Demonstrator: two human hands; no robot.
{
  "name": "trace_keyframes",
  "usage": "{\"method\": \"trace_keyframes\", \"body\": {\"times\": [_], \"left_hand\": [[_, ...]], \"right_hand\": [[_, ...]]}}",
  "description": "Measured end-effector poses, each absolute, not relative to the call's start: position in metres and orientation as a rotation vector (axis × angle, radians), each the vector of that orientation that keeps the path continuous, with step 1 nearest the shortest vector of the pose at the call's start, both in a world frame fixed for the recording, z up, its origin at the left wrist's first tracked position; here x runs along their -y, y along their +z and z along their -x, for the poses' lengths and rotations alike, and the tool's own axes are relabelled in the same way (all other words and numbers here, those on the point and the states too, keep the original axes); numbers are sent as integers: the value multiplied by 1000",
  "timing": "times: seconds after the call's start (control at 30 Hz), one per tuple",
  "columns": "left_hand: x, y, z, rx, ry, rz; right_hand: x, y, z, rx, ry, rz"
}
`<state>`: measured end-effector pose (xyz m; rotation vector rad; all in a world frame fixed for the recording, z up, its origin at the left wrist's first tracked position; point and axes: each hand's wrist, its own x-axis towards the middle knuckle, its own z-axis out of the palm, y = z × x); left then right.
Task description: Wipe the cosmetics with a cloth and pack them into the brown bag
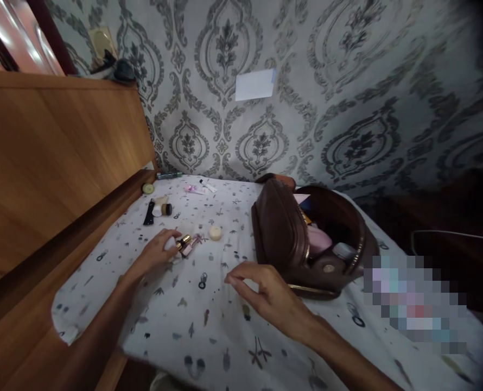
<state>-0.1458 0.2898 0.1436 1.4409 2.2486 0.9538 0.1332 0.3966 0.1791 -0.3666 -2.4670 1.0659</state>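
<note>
My left hand (pixel 160 248) is over the left part of the cloth, thumb and forefinger around a small gold-capped cosmetic bottle (pixel 179 246). Its body is partly hidden by the fingers. Touching or close beside it lie another gold-capped piece (pixel 186 238) and a slim pinkish tube (pixel 189 248). A round cream-coloured jar (pixel 215 233) sits just to their right. My right hand (pixel 266 293) hovers over the cloth in front of the bag, thumb and forefinger tips brought together with nothing visible between them. The brown bag (pixel 276 225) stands unzipped, with a pink item (pixel 318 240) inside.
A patterned white cloth (pixel 184 326) covers the surface. Farther back lie a black tube (pixel 148 213), a small jar with a dark lid (pixel 166 209), a green-topped jar (pixel 147 188) and a pink tube (pixel 195 189). A wooden panel (pixel 62 141) borders the left, a papered wall the back.
</note>
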Motion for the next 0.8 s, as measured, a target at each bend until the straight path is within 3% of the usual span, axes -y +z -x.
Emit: {"method": "trace_keyframes", "body": {"times": [0.37,0.67,0.8], "left_hand": [[-286,127,136,-2391,899,-1490],[-292,142,84,-2052,1271,-1501],[-304,136,45,-2004,1256,-1728]], "right_hand": [[-385,125,-82,1983,1855,538],[-379,104,-85,1349,2123,578],[-378,101,-87,1147,2180,585]]}}
